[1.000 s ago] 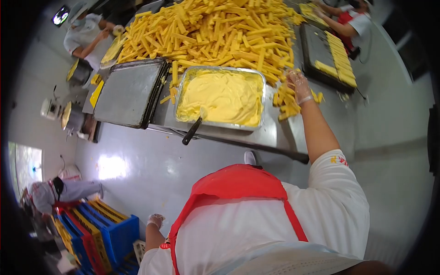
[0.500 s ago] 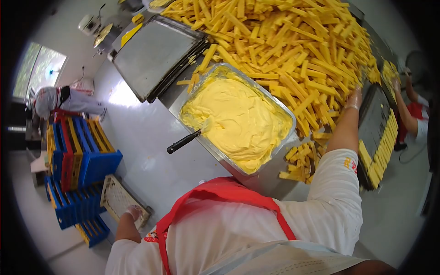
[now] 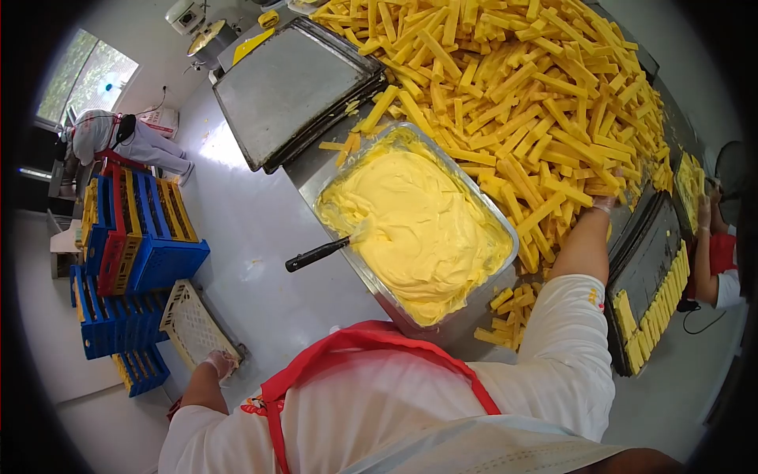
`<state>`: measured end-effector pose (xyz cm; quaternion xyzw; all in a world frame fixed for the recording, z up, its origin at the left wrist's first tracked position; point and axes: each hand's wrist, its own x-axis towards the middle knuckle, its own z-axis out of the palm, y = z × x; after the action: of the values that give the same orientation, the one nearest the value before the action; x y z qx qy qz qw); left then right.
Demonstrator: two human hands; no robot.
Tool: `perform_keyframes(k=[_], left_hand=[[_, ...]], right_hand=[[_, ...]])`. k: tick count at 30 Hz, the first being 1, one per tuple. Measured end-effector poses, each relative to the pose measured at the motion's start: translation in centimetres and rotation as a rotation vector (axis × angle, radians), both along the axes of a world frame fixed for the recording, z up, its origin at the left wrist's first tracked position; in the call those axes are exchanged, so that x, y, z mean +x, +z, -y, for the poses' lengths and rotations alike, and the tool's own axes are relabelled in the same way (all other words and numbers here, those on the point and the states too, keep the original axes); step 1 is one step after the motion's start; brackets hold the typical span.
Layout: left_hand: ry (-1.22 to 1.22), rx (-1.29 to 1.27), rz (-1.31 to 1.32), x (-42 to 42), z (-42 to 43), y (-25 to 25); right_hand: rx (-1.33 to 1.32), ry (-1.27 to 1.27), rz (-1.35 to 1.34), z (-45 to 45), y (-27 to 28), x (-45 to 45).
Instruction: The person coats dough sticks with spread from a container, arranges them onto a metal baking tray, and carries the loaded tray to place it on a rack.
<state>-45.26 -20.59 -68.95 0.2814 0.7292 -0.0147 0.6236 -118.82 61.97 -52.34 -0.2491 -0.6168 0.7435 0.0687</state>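
My right hand (image 3: pixel 606 202), in a clear glove, reaches into a big heap of yellow cake-like sticks (image 3: pixel 505 103); its fingers are mostly hidden among them. My left hand (image 3: pixel 221 364), also gloved, hangs low at my side with loosely parted fingers and no visible object in it. Behind that hand is a cream plastic crate (image 3: pixel 189 320); whether they touch I cannot tell. In front of me a metal pan (image 3: pixel 395 308) holds smooth yellow cream (image 3: pixel 418 229). A black-handled spatula (image 3: pixel 317 254) is stuck in the cream, its handle jutting over the pan's left rim.
Stacked dark baking trays (image 3: pixel 296 83) lie left of the heap. At the right, a tray (image 3: pixel 632 268) carries a row of sticks. A co-worker's arm (image 3: pixel 704 217) is beyond it. Blue, red and yellow crates (image 3: pixel 166 265) stand on the floor at left, near another person (image 3: pixel 130 134).
My right hand has drawn back leftward and down, deeper among the sticks. The view has shifted slightly. My left hand stays low by the cream crate.
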Motion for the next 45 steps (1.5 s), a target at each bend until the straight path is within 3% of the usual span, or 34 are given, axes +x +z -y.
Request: perform_keyframes(k=[3, 6, 8, 14, 16, 18, 19, 20, 22, 23, 25, 27, 28, 30, 32, 33, 34, 36, 37, 38, 40, 41, 42, 43, 44, 45], left_hand=[[0.342, -0.211, 0.110, -0.6, -0.7, 0.4], [1.164, -0.466, 0.222, -3.5, -2.1, 2.6], [1.512, -0.549, 0.222, -5.7, -3.1, 4.1], [1.495, -0.273, 0.127, -1.7, 1.2, -2.2], [1.258, -0.272, 0.091, -1.7, 1.5, -2.9], [1.003, -0.263, 0.056, -1.2, 1.9, -3.4], [0.878, -0.244, 0.036, -0.9, 2.5, -3.7], [0.750, -0.222, 0.013, -0.2, 3.2, -4.0], [0.509, -0.153, -0.047, 1.1, 5.4, -4.9], [0.403, -0.113, -0.082, 1.6, 6.9, -5.4], [0.241, -0.027, -0.155, 2.6, 10.0, -7.1], [0.115, 0.016, -0.196, 1.6, 14.1, -9.3], [0.048, 0.015, -0.200, 0.5, 16.2, -10.6], [-0.127, -0.026, -0.208, -1.6, 19.4, -13.2], [-0.278, -0.074, -0.193, -1.4, 22.0, -14.1], [0.035, -0.321, -0.109, -6.4, 21.6, -8.8], [0.017, -0.327, -0.112, -7.8, 23.8, -8.4], [1.064, -0.329, -0.058, -10.4, 27.3, -7.5], [0.714, -0.357, -0.152, -11.3, 28.6, -7.1], [0.704, -0.351, -0.149, -11.0, 30.5, -8.5], [-0.033, -0.253, -0.287, -9.3, 34.2, -12.0], [-0.082, -0.277, -0.239, -10.1, 34.1, -11.4], [-0.072, -0.279, -0.231, -10.7, 33.9, -10.9], [0.294, -0.356, -0.154, -11.1, 33.7, -10.2], [0.665, -0.431, -0.076, -11.1, 33.7, -9.7], [0.683, -0.451, -0.074, -10.3, 34.5, -10.1]], right_hand=[[0.008, 0.101, -0.024, 3.9, 0.6, -0.7], [0.015, 0.195, -0.039, 7.7, 1.8, -1.2], [0.017, 0.263, -0.042, 10.7, 2.8, -1.0], [-0.056, 0.528, 0.012, 16.9, 1.7, -7.1], [-0.115, 0.619, -0.007, 21.1, 1.9, -7.6], [0.283, 0.587, 0.065, 27.7, 4.1, -5.6], [0.286, 0.590, 0.063, 28.8, 3.8, -5.8], [1.082, 0.919, -0.138, 29.9, 2.9, -6.7], [1.904, 1.167, -0.353, 32.9, 1.7, -7.8], [1.561, 1.153, -0.229, 35.0, 1.2, -8.0], [1.228, 1.076, -0.093, 38.1, 1.5, -6.7], [2.092, 1.365, -0.009, 40.1, 3.1, -4.9], [2.058, 1.353, -0.021, 41.3, 3.5, -4.1], [1.464, 1.099, 0.005, 43.3, 4.2, -1.8], [1.095, 0.882, -0.011, 44.7, 4.9, 0.4], [1.022, 0.758, -0.022, 44.4, 5.1, 1.2], [0.987, 0.608, -0.028, 43.6, 5.2, 2.1], [0.961, 0.282, -0.075, 40.6, 5.3, 3.0], [1.070, 0.137, 0.002, 39.0, 5.8, 3.6], [1.177, -0.008, 0.084, 37.4, 6.3, 4.5], [1.142, -0.173, 0.223, 36.1, 8.1, 7.1], [1.150, -0.176, 0.242, 31.1, 5.8, 5.9], [1.159, -0.178, 0.260, 26.4, 3.8, 4.8], [1.350, -0.119, 0.372, 24.3, 3.3, 4.6], [1.837, 0.097, 0.622, 23.8, 3.4, 5.0], [2.235, 0.329, 0.836, 23.8, 3.3, 5.0]])
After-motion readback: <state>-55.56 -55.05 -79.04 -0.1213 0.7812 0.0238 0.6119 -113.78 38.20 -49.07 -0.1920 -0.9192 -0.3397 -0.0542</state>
